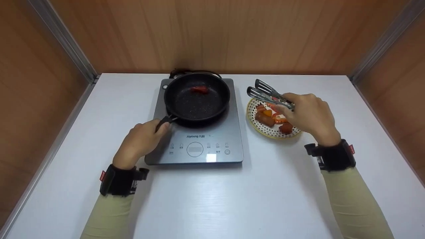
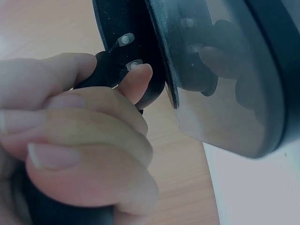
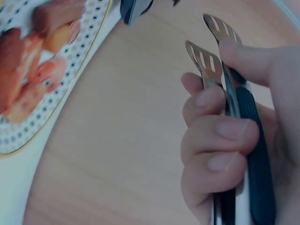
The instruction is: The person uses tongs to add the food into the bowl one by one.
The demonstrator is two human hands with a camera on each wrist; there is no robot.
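Note:
My left hand (image 1: 141, 141) grips the black handle (image 1: 163, 122) of a frying pan (image 1: 186, 105), which sits on a grey induction cooktop (image 1: 217, 139). One red piece of food (image 1: 200, 89) lies toward the back of the pan. In the left wrist view, curled fingers (image 2: 89, 154) wrap the handle below its rivets. My right hand (image 1: 312, 114) holds slotted metal tongs (image 1: 270, 94) over a dotted plate (image 1: 257, 127), their two heads slightly apart with nothing between them. Sausage pieces (image 1: 264, 119) and red and orange pepper pieces (image 1: 280, 119) lie on that plate.
The white table (image 1: 206, 199) carries the cooktop left of centre and the plate on its right. Wooden panels (image 1: 252, 36) stand behind and at both sides. Touch controls and a round dial (image 1: 195, 149) lie along the cooktop's front.

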